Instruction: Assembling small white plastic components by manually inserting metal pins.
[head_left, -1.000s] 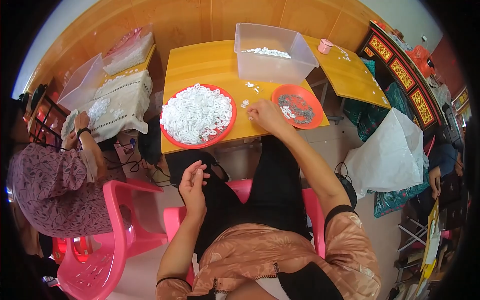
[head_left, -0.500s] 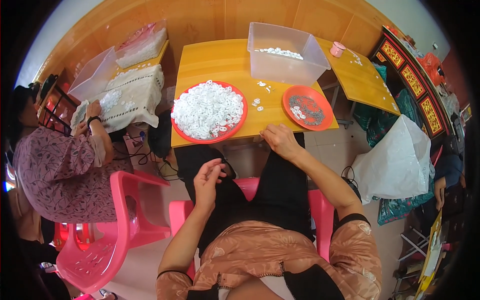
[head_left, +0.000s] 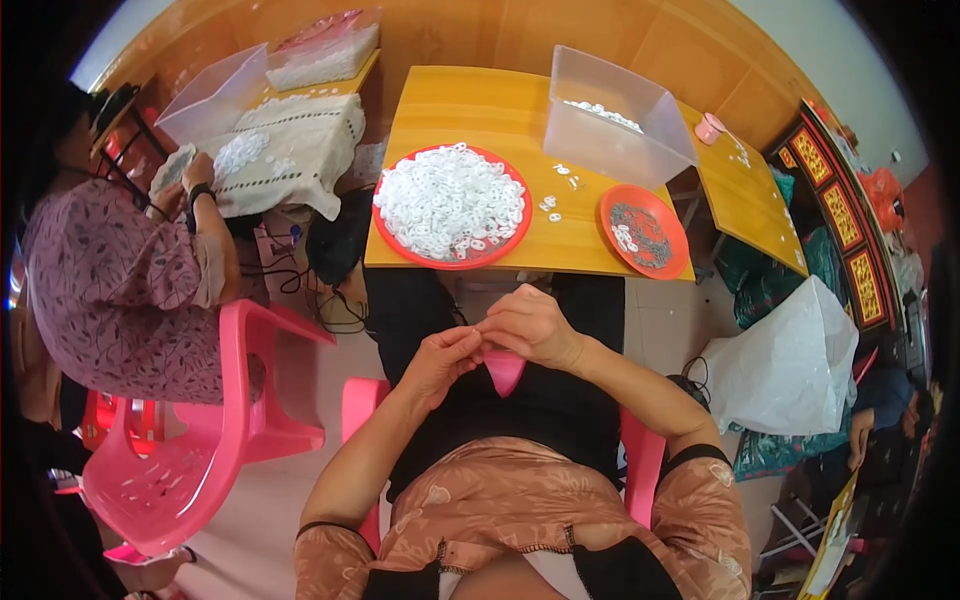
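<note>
Above my lap, my left hand (head_left: 446, 362) and my right hand (head_left: 528, 326) meet at the fingertips, both closed in a pinch. Whatever lies between the fingers is too small or too hidden to make out. Beyond them on the yellow table (head_left: 470, 105) stands a red round tray (head_left: 520, 236) heaped with small white plastic pieces (head_left: 450, 200), each with holes. To its right is a smaller orange-red plate (head_left: 668, 212) with thin grey metal bits (head_left: 652, 240) and a few white pieces (head_left: 624, 238). Several loose white pieces (head_left: 549, 204) lie between the two.
A clear plastic bin (head_left: 610, 135) with white pieces stands at the table's back right. On the left a person (head_left: 130, 250) works at a cloth-covered table (head_left: 310, 150), beside a pink chair (head_left: 240, 400). A white sack (head_left: 780, 360) stands on the right; a pink cup (head_left: 709, 128) sits behind.
My right hand has drawn back from the table's front edge toward my lap. My left hand has moved right and its fingers have closed; both hands now meet. The view has shifted slightly.
</note>
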